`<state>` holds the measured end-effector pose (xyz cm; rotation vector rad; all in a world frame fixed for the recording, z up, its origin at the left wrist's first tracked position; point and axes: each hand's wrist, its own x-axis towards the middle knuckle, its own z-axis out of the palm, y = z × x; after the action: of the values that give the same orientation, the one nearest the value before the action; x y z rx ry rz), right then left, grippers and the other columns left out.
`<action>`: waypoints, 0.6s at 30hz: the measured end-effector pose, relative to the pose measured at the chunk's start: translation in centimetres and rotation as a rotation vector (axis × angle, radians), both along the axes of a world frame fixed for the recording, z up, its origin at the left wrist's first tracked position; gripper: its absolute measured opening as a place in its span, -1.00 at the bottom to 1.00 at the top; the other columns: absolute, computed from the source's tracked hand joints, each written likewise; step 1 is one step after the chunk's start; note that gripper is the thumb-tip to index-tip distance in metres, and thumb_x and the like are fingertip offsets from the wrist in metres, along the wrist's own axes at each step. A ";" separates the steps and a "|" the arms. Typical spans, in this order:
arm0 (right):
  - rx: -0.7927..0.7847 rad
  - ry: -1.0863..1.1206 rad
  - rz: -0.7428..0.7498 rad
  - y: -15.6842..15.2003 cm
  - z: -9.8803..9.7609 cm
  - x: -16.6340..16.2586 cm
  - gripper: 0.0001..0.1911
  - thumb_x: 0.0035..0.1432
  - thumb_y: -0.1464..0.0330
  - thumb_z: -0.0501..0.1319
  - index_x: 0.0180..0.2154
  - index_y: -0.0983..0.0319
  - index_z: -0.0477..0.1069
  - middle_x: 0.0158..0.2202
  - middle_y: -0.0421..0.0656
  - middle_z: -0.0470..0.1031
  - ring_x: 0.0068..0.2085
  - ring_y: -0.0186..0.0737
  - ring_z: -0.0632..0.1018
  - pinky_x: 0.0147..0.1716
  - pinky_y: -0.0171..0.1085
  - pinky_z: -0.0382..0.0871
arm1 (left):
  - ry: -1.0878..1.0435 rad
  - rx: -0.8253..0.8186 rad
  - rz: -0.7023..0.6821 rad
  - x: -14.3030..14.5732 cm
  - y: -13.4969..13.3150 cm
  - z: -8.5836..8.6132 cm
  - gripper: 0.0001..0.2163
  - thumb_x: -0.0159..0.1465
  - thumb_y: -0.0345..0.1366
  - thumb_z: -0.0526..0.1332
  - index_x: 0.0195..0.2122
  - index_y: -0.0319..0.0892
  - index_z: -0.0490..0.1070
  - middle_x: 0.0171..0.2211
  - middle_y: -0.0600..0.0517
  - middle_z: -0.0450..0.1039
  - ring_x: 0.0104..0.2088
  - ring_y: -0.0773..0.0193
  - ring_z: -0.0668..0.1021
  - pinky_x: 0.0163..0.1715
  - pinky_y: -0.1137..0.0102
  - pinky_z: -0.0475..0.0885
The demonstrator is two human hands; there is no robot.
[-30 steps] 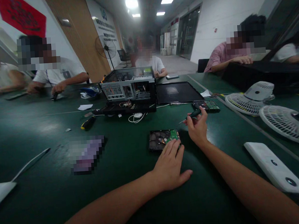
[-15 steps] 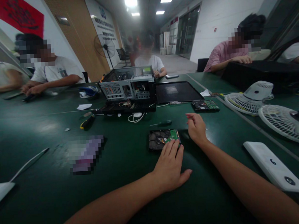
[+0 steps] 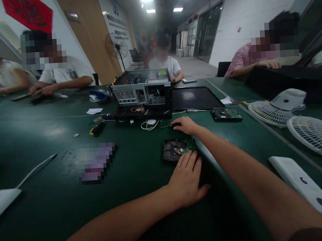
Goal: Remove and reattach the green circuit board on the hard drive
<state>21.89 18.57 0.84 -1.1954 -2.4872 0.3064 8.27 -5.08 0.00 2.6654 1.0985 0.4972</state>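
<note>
A hard drive (image 3: 172,150) lies on the green table in front of me, its circuit board side up. My left hand (image 3: 185,179) rests its outstretched fingers on the drive's near right edge, thumb apart. Beyond the drive, my right hand (image 3: 187,125) has its fingers curled over the handle of a small screwdriver (image 3: 166,126). The thin shaft points left from under the fingertips, while most of the handle is hidden.
An opened computer case (image 3: 140,94) stands at the back, beside a black panel (image 3: 195,98). A second hard drive (image 3: 226,114) lies right of it. A yellow-black screwdriver (image 3: 97,128), white fan parts (image 3: 313,136) and a white device (image 3: 304,184) are around. Several people sit at the table.
My right hand has moved forward and left, from beside the hard drive onto the screwdriver. My left hand stays on the drive. The view has shifted slightly.
</note>
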 end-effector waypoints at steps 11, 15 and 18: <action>0.064 0.287 -0.466 -6.7 -2.1 7.7 -0.67 0.17 0.43 0.21 0.00 0.27 0.46 -0.07 0.03 0.50 -0.05 -0.05 0.52 0.04 -0.08 0.39 | 0.002 0.020 0.004 -0.1 -0.5 0.6 -0.25 0.35 0.10 0.08 0.40 -0.34 0.05 0.44 -0.30 -0.05 0.42 -0.19 0.05 0.40 -0.01 -0.07; -0.040 0.513 -0.475 -10.2 -2.5 8.1 -0.76 0.20 0.27 0.21 -0.11 0.20 0.45 -0.26 -0.14 0.55 -0.26 -0.15 0.54 -0.18 -0.15 0.45 | -0.014 0.018 0.028 0.2 -0.6 0.6 -0.26 0.31 0.07 0.16 0.37 -0.32 0.11 0.42 -0.32 0.00 0.40 -0.22 0.08 0.38 -0.06 -0.01; -0.176 0.553 -0.293 -11.8 -1.7 7.5 -0.78 0.20 0.16 0.26 -0.23 0.17 0.51 -0.32 -0.18 0.57 -0.30 -0.18 0.54 -0.21 -0.18 0.44 | -0.108 0.004 0.034 0.8 -0.6 2.2 -0.35 0.27 -0.08 0.25 0.32 -0.31 0.20 0.36 -0.33 0.08 0.37 -0.25 0.12 0.34 -0.12 0.04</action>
<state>29.40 6.81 -0.87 -1.3068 -1.8170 0.6804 9.06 -5.72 2.23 2.5936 1.1145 0.6422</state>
